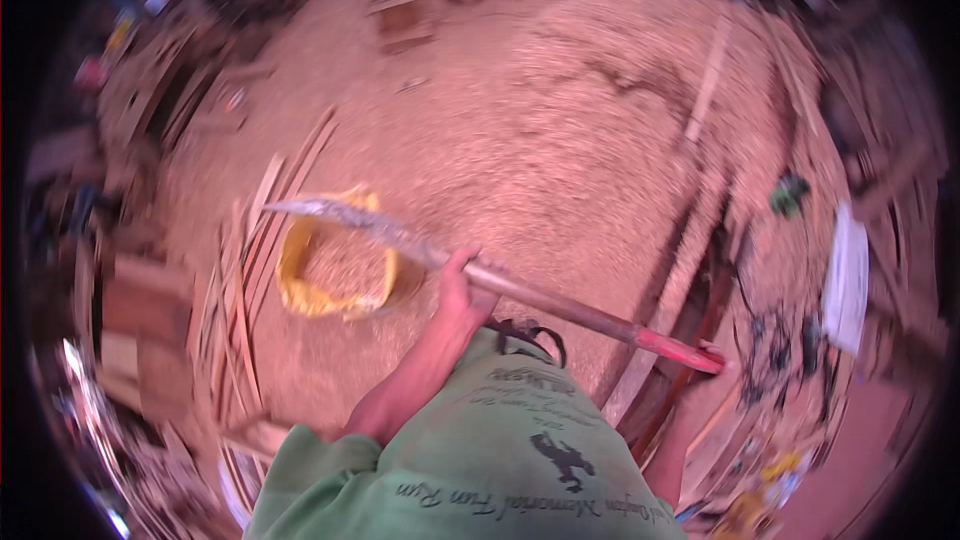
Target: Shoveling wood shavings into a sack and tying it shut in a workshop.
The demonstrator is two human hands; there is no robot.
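A long-handled shovel (560, 305) slants across in front of me. My left hand (464, 285) is closed round the middle of its shaft. At the red end of the handle, my right hand (717, 365) has its fingers wrapped round it, partly hidden. The pointed metal blade, seen nearly edge-on, passes over the far rim of a yellow sack (290, 275). The sack stands with its mouth open and holds wood shavings (345, 262). Whether the blade touches the rim, I cannot tell.
A large heap of wood shavings (590, 130) spreads ahead and to the right. Thin wooden strips (240, 300) lie left of the sack. Long planks (680, 280) and dark cables (770, 340) lie on the right. A small wooden block (400, 18) stands at the far side.
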